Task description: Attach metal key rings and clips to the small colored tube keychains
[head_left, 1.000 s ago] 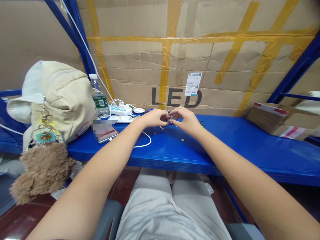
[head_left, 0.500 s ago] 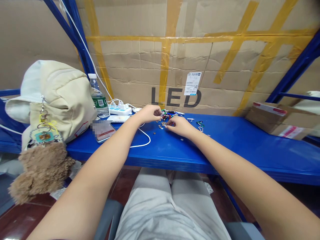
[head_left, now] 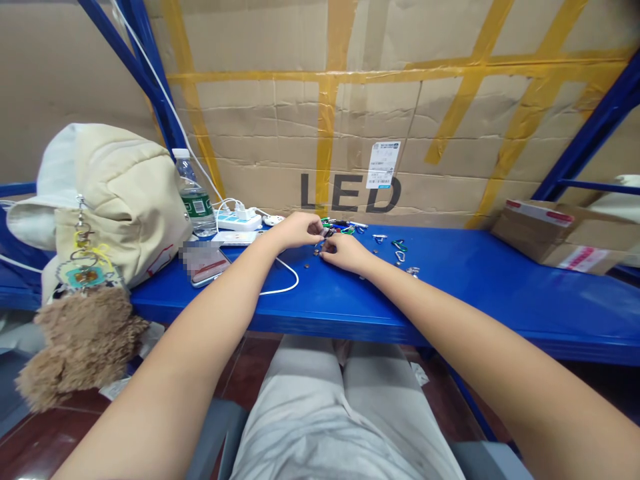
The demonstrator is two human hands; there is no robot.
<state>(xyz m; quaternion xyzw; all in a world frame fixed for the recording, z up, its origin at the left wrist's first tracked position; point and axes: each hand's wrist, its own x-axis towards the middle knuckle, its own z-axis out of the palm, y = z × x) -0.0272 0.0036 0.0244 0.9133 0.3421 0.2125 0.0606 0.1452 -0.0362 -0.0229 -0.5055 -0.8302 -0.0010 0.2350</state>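
Observation:
My left hand (head_left: 297, 231) and my right hand (head_left: 346, 254) meet at the middle of a blue steel shelf (head_left: 480, 293). The left fingertips pinch around a small dark clip (head_left: 327, 234), partly hidden by the fingers. My right fingers curl close beside it, and I cannot tell whether they grip it. Behind my hands lies a heap of small coloured parts (head_left: 340, 224). Small metal discs (head_left: 317, 253) are scattered under my fingers. Several carabiner clips (head_left: 399, 250) lie to the right.
On the left stand a cream bag (head_left: 120, 207) with a plush charm (head_left: 83, 347), a water bottle (head_left: 195, 197), a power strip (head_left: 237, 221) and a phone (head_left: 205, 265) with a white cable (head_left: 285, 280). A cardboard box (head_left: 565, 240) sits at the right end of the shelf.
My hands have come down from a raised pinch to just above the shelf, uncovering the heap of coloured parts behind them. The view has tilted slightly.

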